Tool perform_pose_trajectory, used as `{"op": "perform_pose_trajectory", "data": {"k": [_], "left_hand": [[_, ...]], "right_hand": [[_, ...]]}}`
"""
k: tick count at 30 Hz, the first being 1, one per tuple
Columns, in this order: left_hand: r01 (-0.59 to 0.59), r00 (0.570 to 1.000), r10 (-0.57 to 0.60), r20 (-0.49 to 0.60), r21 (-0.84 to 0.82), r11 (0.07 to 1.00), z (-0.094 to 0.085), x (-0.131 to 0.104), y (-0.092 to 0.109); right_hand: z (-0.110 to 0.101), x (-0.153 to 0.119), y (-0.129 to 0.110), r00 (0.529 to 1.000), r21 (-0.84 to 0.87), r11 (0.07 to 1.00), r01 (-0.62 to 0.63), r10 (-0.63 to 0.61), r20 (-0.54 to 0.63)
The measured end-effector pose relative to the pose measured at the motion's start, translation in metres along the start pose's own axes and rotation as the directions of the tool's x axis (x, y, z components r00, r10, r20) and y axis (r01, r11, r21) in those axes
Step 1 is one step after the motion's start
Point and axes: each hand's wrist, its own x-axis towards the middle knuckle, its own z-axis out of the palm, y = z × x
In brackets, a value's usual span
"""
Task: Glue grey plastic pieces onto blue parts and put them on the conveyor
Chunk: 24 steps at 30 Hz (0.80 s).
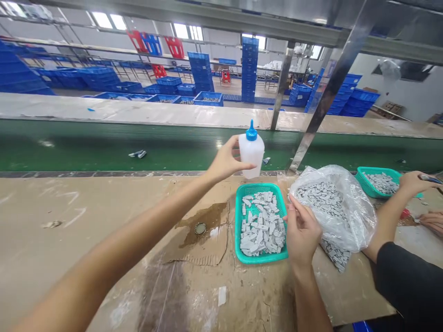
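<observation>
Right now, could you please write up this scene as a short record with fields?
Left hand: grips the bottle
Bottle: upright, white, blue cap
Basket: green, holds grey parts
Right hand: at the basket's right side, fingertips pinched; whether they hold a part is unclear
Bag: clear plastic, grey parts inside
Belt: green, beyond the table
Co-worker's hand: beside a second basket

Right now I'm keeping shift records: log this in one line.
left hand: holds blue-capped bottle; right hand: by teal basket, grip contents unclear; basket: gray parts
</observation>
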Motion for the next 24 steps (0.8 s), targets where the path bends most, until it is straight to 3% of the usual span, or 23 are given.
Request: {"op": "perform_pose_trajectory", "data": {"k": [5,7,10,13,16,20,24], "left_hand": [[0.046,0.993,-0.044,0.111,-0.018,0.999,0.071,0.037,-0.045],[0.038,0.981,-0.038,0.192,0.003,0.999,0.088,0.040,-0.053],[0.017,0.962,-0.032,0.273,0.057,0.998,0.098,0.041,-0.056],[0.001,0.944,-0.047,0.328,0.139,0.990,0.093,0.046,-0.055],[0.005,0.939,-0.096,0.330,0.269,0.963,0.075,0.056,-0.057],[0.139,0.968,-0.219,0.124,0.462,0.876,0.044,0.067,-0.073],[0.337,0.938,-0.324,-0.124,0.545,0.767,0.032,0.067,-0.095]], "right_hand": [[-0.001,0.002,-0.002,1.000,0.012,1.000,0.015,-0.015,0.000],[-0.002,0.001,-0.004,0.999,0.005,0.999,0.038,-0.038,0.017],[-0.002,0.000,-0.007,0.994,0.010,0.996,0.092,-0.092,0.059],[-0.002,-0.002,-0.009,0.990,0.018,0.992,0.122,-0.123,0.071],[0.001,-0.004,-0.010,0.985,0.017,0.988,0.155,-0.155,0.078],[0.009,-0.010,-0.014,0.968,0.058,0.971,0.232,-0.236,0.081],[0.016,-0.017,-0.018,0.941,0.062,0.945,0.320,-0.325,0.099]]}}
